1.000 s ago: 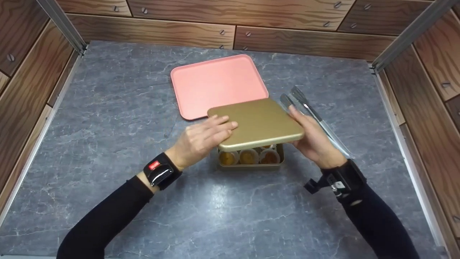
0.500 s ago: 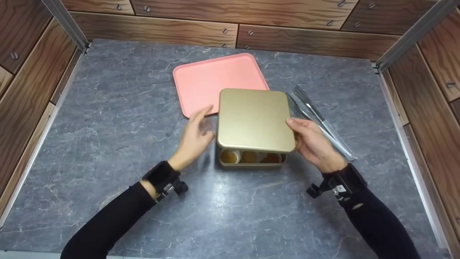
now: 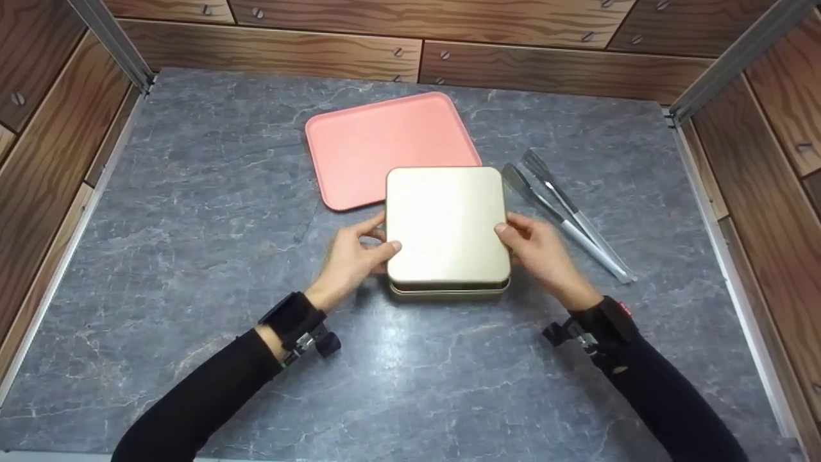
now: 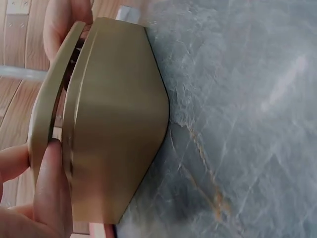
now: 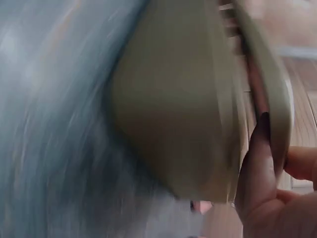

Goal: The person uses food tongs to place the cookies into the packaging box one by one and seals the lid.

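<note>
A square gold lid hovers just above a matching gold tin, with a narrow dark gap between them in both wrist views. My left hand pinches the lid's left edge, thumb on top and fingers beneath. On the opposite edge, my right hand pinches it the same way. From the left wrist, the tin's side is seen resting on the grey surface. The right wrist view is blurred, but a fingertip shows under the lid's rim. The tin's contents are hidden from above.
Behind the tin lies a pink tray, its near right corner hidden by the lid. Metal tongs lie to the right, close to my right hand. Wood-patterned panels bound the grey marbled table.
My left hand left the lid's top, then took its left edge. The lid turned square and came down over the tin, covering the small cups inside. My right hand kept its hold.
</note>
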`<state>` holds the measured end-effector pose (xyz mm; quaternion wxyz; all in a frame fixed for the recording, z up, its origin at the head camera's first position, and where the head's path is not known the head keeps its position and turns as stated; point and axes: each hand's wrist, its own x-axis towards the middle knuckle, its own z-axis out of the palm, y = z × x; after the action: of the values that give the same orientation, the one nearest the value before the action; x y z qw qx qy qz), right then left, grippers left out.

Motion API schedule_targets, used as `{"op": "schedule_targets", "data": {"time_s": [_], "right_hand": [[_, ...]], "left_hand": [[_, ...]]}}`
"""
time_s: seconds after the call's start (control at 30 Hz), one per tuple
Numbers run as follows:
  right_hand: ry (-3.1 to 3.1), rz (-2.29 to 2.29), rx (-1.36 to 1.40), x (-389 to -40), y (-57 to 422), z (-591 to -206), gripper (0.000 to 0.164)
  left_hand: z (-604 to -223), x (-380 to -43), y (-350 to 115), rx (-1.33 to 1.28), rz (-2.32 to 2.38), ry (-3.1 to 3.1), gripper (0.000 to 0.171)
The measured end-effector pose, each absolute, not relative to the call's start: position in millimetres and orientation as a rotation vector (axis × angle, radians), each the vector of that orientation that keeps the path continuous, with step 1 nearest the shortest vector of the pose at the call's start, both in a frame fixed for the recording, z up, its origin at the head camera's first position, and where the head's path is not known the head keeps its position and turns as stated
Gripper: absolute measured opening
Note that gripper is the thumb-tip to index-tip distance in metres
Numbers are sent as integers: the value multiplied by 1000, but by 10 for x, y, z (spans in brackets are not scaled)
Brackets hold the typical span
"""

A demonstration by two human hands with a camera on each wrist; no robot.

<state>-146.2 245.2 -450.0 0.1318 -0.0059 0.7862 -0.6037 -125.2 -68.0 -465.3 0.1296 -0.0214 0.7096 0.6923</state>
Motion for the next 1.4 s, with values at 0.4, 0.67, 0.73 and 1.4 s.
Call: {"op": "schedule_targets", "data": {"time_s": [0.4,0.67,0.73,1.4], "right_hand": [[2803,-1300,-213,-1423,2474,-4520,39],[2824,-1257,-226,-1400,2496,-4534,39],[2831,-1251,-232,-1398,2499,-4539,39],[2867,-1227,-192,-1406,2531,-4644,41]], "left_hand": [[-4617,-1191,-669,38,1718,2355,71],[-4623,-1158,-671,46,1724,2325,73],[-4635,-1154,-672,54,1731,2321,73],[-4646,-1160,-657,48,1653,2366,74]]}}
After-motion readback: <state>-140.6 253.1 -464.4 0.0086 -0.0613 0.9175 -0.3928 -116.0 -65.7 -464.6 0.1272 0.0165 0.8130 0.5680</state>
